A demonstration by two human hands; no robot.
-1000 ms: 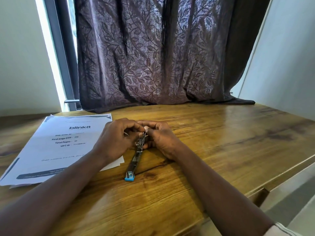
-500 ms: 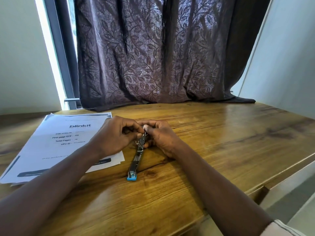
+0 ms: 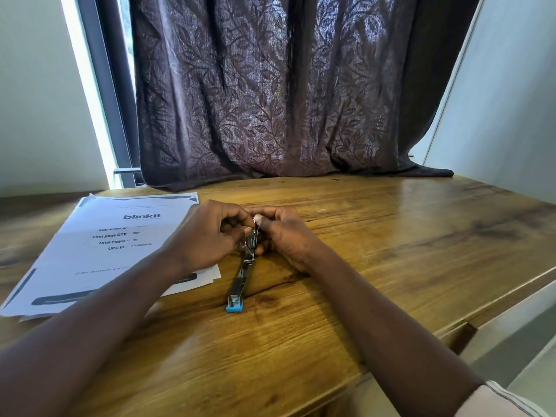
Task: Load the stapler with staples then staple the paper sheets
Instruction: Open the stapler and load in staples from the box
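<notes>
A stapler lies unfolded on the wooden table, its metal arm pointing toward me and ending in a blue tip. My left hand and my right hand meet over its far end, fingers pinched together around the raised metal part. A small shiny piece shows between the fingertips; whether it is a strip of staples I cannot tell. The far half of the stapler is hidden under my hands. A stack of printed paper sheets lies to the left, partly under my left forearm.
A dark patterned curtain hangs at the back and rests on the table's far edge. White walls stand on both sides. The table's front right edge drops off near my right arm.
Both hands stay over the stapler's far end, with only small finger movements. The view has shifted slightly.
</notes>
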